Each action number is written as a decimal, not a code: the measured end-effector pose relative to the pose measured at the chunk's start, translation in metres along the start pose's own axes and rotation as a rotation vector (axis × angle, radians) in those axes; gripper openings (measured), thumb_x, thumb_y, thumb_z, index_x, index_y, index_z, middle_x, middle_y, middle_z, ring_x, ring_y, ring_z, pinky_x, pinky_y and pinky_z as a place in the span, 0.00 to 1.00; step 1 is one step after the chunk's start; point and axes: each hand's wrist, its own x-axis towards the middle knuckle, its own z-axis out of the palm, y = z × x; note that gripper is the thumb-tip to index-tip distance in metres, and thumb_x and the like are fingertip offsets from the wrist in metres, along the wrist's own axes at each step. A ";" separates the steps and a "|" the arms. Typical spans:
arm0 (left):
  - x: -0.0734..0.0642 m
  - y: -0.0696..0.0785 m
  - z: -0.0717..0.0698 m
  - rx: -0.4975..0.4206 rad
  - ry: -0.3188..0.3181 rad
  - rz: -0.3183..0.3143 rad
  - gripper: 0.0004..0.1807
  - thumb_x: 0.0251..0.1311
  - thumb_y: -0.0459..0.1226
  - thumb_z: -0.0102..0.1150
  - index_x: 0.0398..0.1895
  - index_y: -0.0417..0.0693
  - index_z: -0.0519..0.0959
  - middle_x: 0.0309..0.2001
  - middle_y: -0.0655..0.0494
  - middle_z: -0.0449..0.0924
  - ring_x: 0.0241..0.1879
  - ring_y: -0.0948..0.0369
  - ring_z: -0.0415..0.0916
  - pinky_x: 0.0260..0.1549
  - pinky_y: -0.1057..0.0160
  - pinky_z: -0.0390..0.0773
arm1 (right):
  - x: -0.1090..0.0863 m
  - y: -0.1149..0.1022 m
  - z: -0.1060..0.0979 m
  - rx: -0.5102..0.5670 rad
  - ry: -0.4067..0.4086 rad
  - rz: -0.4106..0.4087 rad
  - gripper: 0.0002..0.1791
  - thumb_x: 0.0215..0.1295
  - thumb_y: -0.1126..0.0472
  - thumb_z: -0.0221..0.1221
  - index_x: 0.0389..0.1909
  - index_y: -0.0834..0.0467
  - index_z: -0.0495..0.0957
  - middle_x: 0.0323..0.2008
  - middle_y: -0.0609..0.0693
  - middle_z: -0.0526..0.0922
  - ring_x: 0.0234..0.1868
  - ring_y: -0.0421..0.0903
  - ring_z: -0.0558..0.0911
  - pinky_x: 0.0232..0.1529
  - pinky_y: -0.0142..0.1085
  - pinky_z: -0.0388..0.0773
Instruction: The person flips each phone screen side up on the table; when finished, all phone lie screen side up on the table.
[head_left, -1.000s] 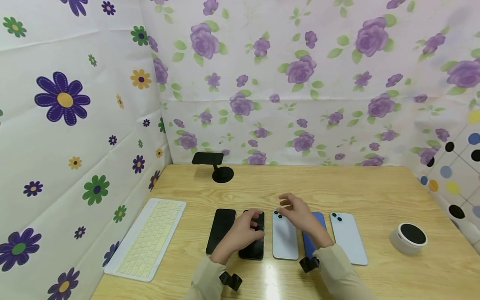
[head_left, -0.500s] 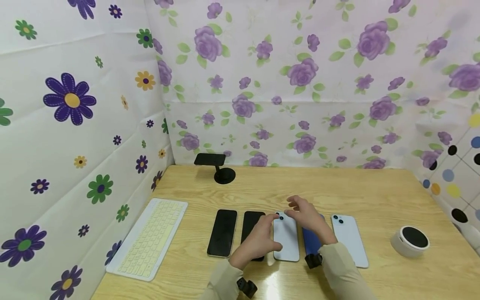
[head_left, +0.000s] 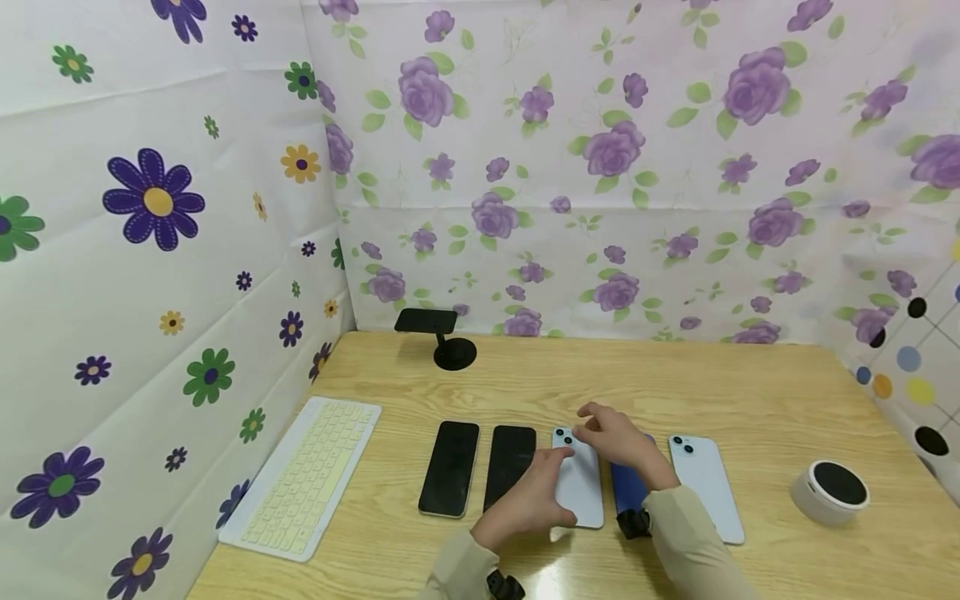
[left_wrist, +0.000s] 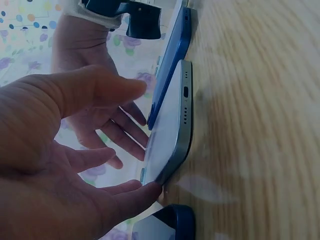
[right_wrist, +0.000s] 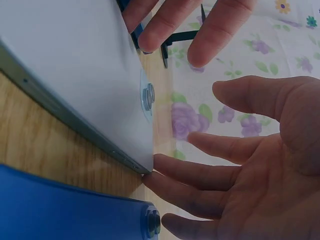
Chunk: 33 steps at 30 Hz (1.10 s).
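A: What is standing at the far left?
B: A flat white keyboard with cream keys (head_left: 303,479) lies slantwise on the light wooden table (head_left: 750,392). Next, farther back, there is a black stand with a round base (head_left: 426,321).
A: And after it?
B: A black rectangular phone, screen up (head_left: 449,468), then a second black phone (head_left: 512,460), which is partly covered by the left hand (head_left: 531,497).
A: How is this left hand?
B: Its thumb and fingers are wide apart. The fingers reach the left edge of a pale blue phone with two camera lenses (head_left: 581,483) — I cannot tell if they press it.
A: Where exactly is this pale phone?
B: It lies on the table, back side up, between the two hands, lenses at the far end.
A: And the right hand (head_left: 618,440)?
B: Also spread, thumb away from the fingers; fingertips are at the far right corner of the pale phone — contact is hard to judge. Under this hand lies a dark blue phone (head_left: 628,487).
A: What remains?
B: Another pale blue phone (head_left: 705,487), then a round white device with black top (head_left: 830,493).
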 end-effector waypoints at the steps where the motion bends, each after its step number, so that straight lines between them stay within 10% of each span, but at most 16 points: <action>1: 0.000 0.000 0.001 0.005 0.001 0.003 0.49 0.46 0.29 0.77 0.73 0.41 0.63 0.67 0.39 0.61 0.61 0.49 0.69 0.54 0.57 0.74 | 0.000 0.000 0.000 -0.002 -0.002 0.006 0.24 0.74 0.58 0.56 0.63 0.71 0.71 0.50 0.68 0.81 0.50 0.62 0.81 0.45 0.53 0.79; 20: -0.002 -0.001 0.009 0.122 -0.009 0.012 0.53 0.42 0.18 0.66 0.76 0.47 0.58 0.73 0.36 0.51 0.67 0.46 0.60 0.42 0.63 0.74 | 0.009 0.003 -0.003 -0.026 -0.014 0.022 0.23 0.74 0.58 0.57 0.61 0.71 0.72 0.46 0.65 0.83 0.45 0.58 0.83 0.41 0.51 0.80; 33: -0.001 -0.003 0.013 0.155 0.060 0.017 0.61 0.39 0.19 0.71 0.80 0.40 0.48 0.71 0.35 0.53 0.69 0.45 0.59 0.51 0.62 0.75 | 0.019 0.009 0.001 -0.033 0.014 0.042 0.15 0.73 0.61 0.56 0.51 0.69 0.78 0.48 0.65 0.82 0.47 0.59 0.82 0.41 0.49 0.79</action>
